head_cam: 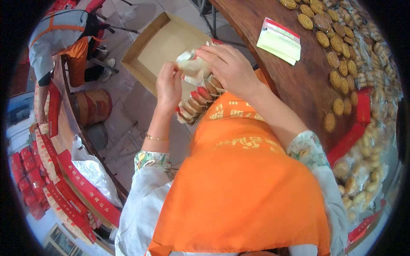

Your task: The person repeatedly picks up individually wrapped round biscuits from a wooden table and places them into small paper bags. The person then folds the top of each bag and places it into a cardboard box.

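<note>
A cream-coloured paper wrapper (195, 71), partly blurred, is pinched between the fingers of my left hand (169, 81) and held on its other side by my right hand (229, 68). What it contains is hidden. Just below it, close to my orange apron (243, 179), round brown pastries (195, 104) stand on edge in a tight row, with pale and red wrapping around them. Beyond my hands is an open cardboard box (169, 41), its bare bottom partly showing. My hands cover the near side of the box.
On the right, a wooden table (246, 24) carries a pale green packet (278, 44) and many round pastries (336, 43). A co-worker (61, 41) bends over the left table, which holds a white plastic bag (93, 169) and red-banded packs (86, 188). A drum (94, 107) stands beneath.
</note>
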Demonstrator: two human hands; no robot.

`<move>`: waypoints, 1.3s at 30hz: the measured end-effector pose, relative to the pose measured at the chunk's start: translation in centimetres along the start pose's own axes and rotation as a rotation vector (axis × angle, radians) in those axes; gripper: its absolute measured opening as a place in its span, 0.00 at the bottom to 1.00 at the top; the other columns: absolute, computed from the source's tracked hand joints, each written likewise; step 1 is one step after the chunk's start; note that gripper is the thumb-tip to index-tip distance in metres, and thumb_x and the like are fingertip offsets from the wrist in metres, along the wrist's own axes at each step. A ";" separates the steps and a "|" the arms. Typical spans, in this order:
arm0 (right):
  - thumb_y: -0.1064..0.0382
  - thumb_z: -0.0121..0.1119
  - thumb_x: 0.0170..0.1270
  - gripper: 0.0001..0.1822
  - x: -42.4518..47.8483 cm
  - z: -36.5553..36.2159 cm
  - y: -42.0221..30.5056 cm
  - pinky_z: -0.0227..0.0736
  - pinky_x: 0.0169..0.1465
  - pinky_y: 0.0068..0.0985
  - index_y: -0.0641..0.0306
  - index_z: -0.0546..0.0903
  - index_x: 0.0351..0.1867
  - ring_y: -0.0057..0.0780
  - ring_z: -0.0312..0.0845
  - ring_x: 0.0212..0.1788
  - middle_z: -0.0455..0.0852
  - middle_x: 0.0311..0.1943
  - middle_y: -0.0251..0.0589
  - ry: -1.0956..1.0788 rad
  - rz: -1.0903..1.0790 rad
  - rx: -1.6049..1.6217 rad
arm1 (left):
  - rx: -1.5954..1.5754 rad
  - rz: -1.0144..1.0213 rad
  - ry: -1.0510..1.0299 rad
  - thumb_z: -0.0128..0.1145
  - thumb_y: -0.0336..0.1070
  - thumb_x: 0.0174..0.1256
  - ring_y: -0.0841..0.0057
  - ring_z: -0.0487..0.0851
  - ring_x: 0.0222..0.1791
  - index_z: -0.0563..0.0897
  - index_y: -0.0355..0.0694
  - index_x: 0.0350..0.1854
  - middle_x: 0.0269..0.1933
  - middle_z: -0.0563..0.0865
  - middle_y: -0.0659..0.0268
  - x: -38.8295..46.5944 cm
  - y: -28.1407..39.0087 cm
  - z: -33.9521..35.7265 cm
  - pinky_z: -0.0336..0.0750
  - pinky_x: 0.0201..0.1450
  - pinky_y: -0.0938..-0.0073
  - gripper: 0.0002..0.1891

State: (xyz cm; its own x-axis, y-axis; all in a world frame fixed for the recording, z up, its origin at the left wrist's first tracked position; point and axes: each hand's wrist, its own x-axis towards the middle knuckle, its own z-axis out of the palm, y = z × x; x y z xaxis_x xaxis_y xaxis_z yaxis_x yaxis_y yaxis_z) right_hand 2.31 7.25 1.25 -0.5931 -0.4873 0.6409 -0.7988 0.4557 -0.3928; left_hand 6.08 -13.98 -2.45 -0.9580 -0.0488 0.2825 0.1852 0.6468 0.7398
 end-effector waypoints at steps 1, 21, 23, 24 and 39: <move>0.76 0.63 0.50 0.25 -0.2 -0.6 -0.1 0.77 0.54 0.35 0.58 0.82 0.53 0.42 0.79 0.52 0.83 0.50 0.38 0.007 0.024 -0.001 | 0.021 -0.034 0.020 0.57 0.21 0.61 0.54 0.78 0.36 0.74 0.33 0.36 0.35 0.77 0.53 -0.6 -1.1 -0.2 0.73 0.41 0.62 0.05; 0.73 0.61 0.59 0.11 -7.5 -6.8 0.9 0.78 0.52 0.34 0.62 0.84 0.44 0.42 0.79 0.51 0.83 0.48 0.41 -0.063 0.374 -0.091 | 0.054 -0.445 -0.170 0.59 0.24 0.60 0.56 0.82 0.41 0.77 0.32 0.39 0.40 0.81 0.51 -4.5 -10.0 7.2 0.76 0.47 0.60 0.06; 0.73 0.61 0.59 0.11 -8.5 -6.9 0.8 0.78 0.52 0.34 0.62 0.85 0.44 0.42 0.78 0.52 0.83 0.48 0.42 -0.071 0.419 -0.090 | 0.211 -0.325 -0.248 0.60 0.27 0.63 0.58 0.85 0.41 0.77 0.31 0.41 0.35 0.82 0.52 -4.7 -8.7 6.8 0.79 0.44 0.63 0.08; 0.73 0.61 0.59 0.11 -9.0 -7.2 0.8 0.78 0.53 0.35 0.62 0.85 0.44 0.42 0.78 0.52 0.83 0.49 0.42 -0.062 0.422 -0.092 | 0.144 -0.373 -0.342 0.61 0.28 0.62 0.53 0.85 0.42 0.77 0.30 0.44 0.39 0.83 0.47 -3.7 -7.0 5.8 0.77 0.48 0.58 0.11; 0.73 0.62 0.57 0.17 -13.4 -15.0 3.5 0.73 0.58 0.39 0.61 0.82 0.50 0.45 0.76 0.54 0.82 0.49 0.43 0.215 0.667 -0.490 | 0.433 0.624 -0.513 0.62 0.33 0.59 0.53 0.79 0.55 0.85 0.41 0.48 0.53 0.84 0.52 14.5 16.5 21.4 0.73 0.58 0.55 0.14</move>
State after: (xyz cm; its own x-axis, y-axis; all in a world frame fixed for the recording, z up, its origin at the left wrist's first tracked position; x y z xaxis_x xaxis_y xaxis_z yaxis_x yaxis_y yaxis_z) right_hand 9.00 26.52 1.18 -0.8523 0.1268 0.5075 -0.1259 0.8919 -0.4343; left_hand -9.46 12.22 0.78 -0.7105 0.6824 0.1720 0.7029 0.6760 0.2214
